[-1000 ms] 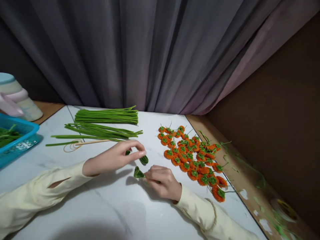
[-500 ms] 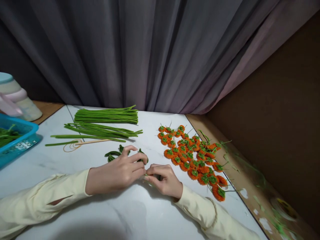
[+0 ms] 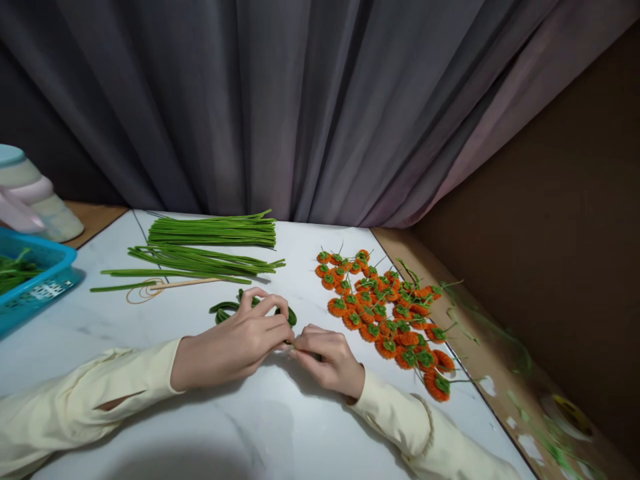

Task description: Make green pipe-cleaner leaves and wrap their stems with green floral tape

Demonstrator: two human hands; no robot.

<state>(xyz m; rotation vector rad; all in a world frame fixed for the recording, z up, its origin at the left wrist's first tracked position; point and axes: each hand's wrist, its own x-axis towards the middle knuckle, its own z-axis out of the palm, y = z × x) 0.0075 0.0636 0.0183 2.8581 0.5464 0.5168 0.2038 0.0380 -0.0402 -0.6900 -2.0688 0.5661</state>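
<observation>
My left hand (image 3: pixel 244 343) and my right hand (image 3: pixel 326 358) meet fingertip to fingertip over the white table, both closed in a pinch. Between them is a small dark green pipe-cleaner leaf, now almost wholly hidden by the fingers. Just behind my left hand lie several dark green looped pipe-cleaner leaves (image 3: pixel 223 309), partly covered by that hand. To the right of my right hand spreads a group of small orange pipe-cleaner persimmons (image 3: pixel 370 333) with green tops and thin stems.
Two bundles of green pipe cleaners (image 3: pixel 213 232) lie at the back left. Beside them is a thin wooden stick (image 3: pixel 185 284) with looped elastic bands. A blue basket (image 3: pixel 65 257) and a cup (image 3: pixel 60 220) stand far left. Tape (image 3: pixel 567 417) and scraps lie right.
My left hand has come down and right to join my right hand, covering the dark green leaf that stuck out from it. The looped leaves behind came into view. My right hand stayed nearly in place.
</observation>
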